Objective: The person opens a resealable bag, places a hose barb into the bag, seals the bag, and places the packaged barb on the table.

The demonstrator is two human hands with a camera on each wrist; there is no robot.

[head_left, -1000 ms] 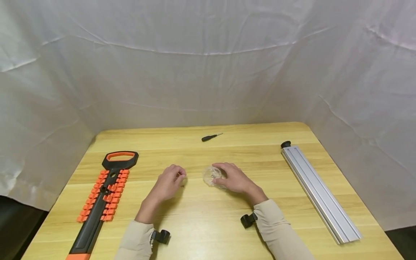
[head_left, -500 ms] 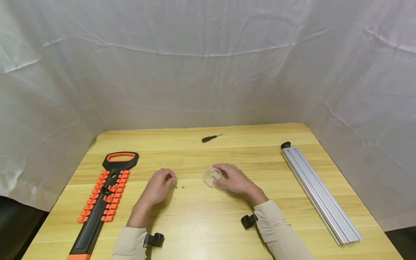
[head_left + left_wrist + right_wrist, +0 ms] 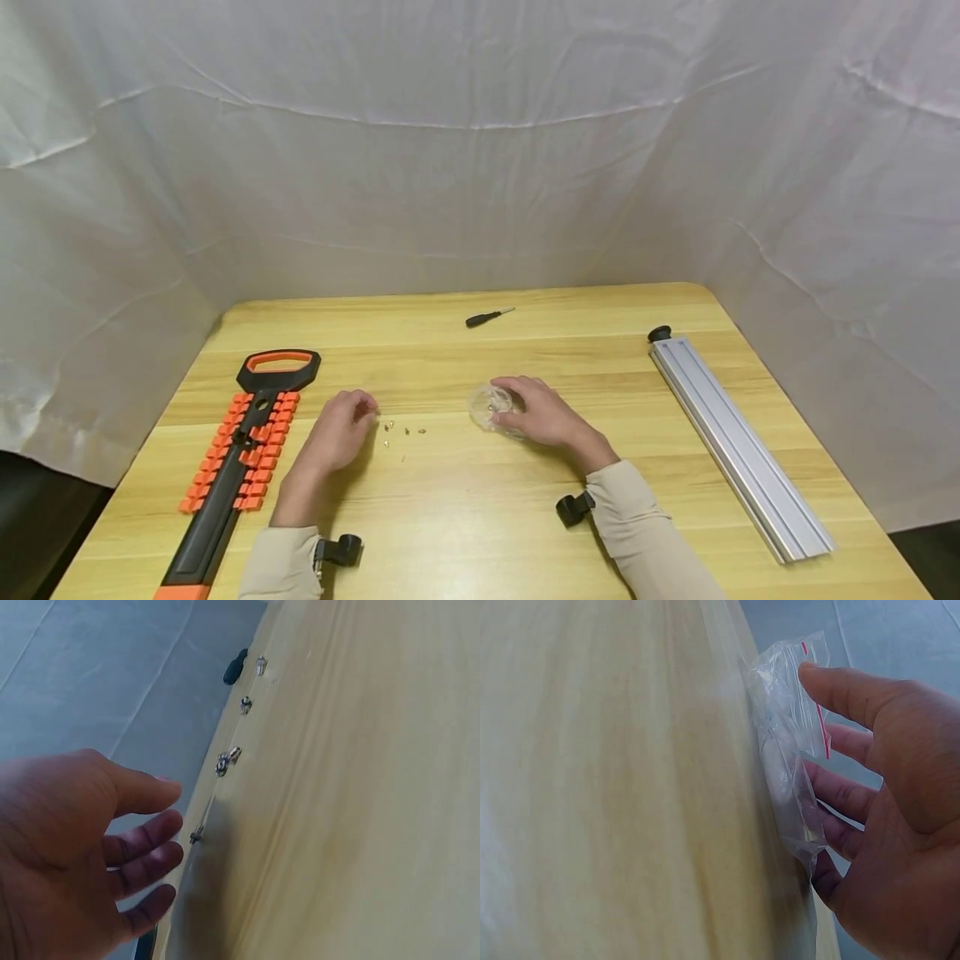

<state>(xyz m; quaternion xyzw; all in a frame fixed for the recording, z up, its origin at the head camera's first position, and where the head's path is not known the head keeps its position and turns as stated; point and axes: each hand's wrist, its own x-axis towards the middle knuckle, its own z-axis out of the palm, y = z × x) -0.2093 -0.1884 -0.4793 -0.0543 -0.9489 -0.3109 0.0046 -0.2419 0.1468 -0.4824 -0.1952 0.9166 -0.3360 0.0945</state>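
Several small metal screws (image 3: 407, 431) lie scattered on the wooden table, left of the middle. Just to their left is my left hand (image 3: 341, 432), low over the tabletop. In the left wrist view its fingers are loosely bent with nothing between them, and one screw (image 3: 196, 835) lies right by the fingertips. My right hand (image 3: 542, 412) holds a clear zip bag (image 3: 483, 407) against the table, thumb on one side and fingers on the other. The right wrist view shows the crumpled bag (image 3: 784, 742) with its red zip line beside the thumb.
A black-handled screwdriver (image 3: 483, 318) lies near the back edge. Along the left side is a long black tool (image 3: 213, 508) with orange clips and a loop handle. A grooved aluminium profile (image 3: 738, 446) with a black knob lies at the right. Pale curtains surround the table.
My left hand has drawn back to the left in steps, and more screws now show on the table where it was. The right hand and the bag have stayed in place.
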